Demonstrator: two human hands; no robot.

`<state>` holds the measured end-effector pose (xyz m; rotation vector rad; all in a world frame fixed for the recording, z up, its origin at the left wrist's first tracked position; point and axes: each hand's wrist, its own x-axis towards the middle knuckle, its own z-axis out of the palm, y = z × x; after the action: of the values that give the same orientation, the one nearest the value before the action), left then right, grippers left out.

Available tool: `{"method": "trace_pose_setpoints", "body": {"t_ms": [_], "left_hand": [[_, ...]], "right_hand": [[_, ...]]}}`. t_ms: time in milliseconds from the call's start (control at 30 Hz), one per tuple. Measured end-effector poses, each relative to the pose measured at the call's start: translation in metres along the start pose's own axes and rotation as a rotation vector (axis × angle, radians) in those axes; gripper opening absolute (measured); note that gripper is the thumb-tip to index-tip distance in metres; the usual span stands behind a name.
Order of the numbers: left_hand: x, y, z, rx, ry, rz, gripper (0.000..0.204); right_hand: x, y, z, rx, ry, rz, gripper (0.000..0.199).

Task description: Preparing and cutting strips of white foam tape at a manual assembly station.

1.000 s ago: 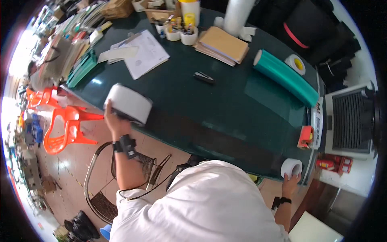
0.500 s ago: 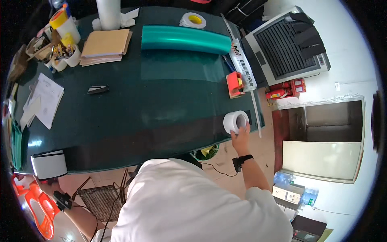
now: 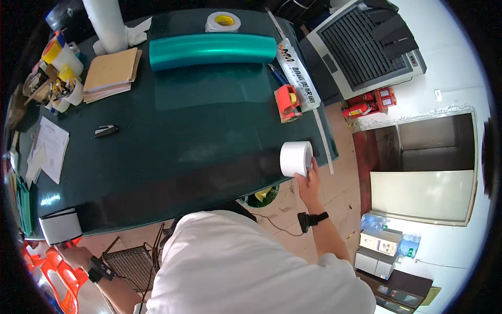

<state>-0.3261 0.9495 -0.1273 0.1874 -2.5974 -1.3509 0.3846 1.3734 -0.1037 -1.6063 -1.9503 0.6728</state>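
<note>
My right hand grips a wide white roll at the table's near right edge. The fingers curl over its right rim by the hollow core, and the thumb presses the near side. At the near left corner of the table is a white box-shaped object with black edging. My left hand has its fingers at the near edge of that object and looks closed on it, though the fingertips are partly hidden. The dark green table spreads between both hands.
A shiny green roll lies across the far side, with a tape roll behind it. A red tape dispenser stands at right. Brown envelopes, a stapler and papers lie at left. A woven chair stands below the near edge.
The view has shifted, so the table's things appear further left. The white roll in my right hand has turned, showing more of its side and less of its core. My left hand stays by the black-edged object.
</note>
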Motion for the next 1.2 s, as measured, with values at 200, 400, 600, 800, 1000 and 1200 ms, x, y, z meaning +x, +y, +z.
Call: {"method": "trace_pose_setpoints", "body": {"t_ms": [200,400,600,800,1000,1200], "left_hand": [[-0.143,0.167,0.075,-0.510,-0.076,0.261,0.038],[-0.220,0.166,0.118,-0.561,-0.516,0.350,0.030],[-0.264,0.118,0.127,0.027,-1.171,0.482,0.024],[-0.270,0.126,0.128,0.072,-1.280,0.301,0.026],[-0.322,0.244,0.131,-0.223,-1.655,0.416,0.054],[-0.357,0.317,0.147,-0.604,-2.358,0.459,0.097]], "right_hand": [[0.009,-0.042,-0.012,0.199,0.004,-0.201,0.033],[0.010,-0.041,-0.012,0.061,-0.089,-0.286,0.032],[0.015,0.032,0.000,-0.070,-0.087,-0.123,0.036],[0.031,0.033,-0.017,-0.061,0.015,-0.227,0.035],[0.021,-0.063,-0.017,0.848,-0.402,0.154,0.041],[0.022,-0.121,0.026,1.554,-0.889,0.316,0.045]]}}
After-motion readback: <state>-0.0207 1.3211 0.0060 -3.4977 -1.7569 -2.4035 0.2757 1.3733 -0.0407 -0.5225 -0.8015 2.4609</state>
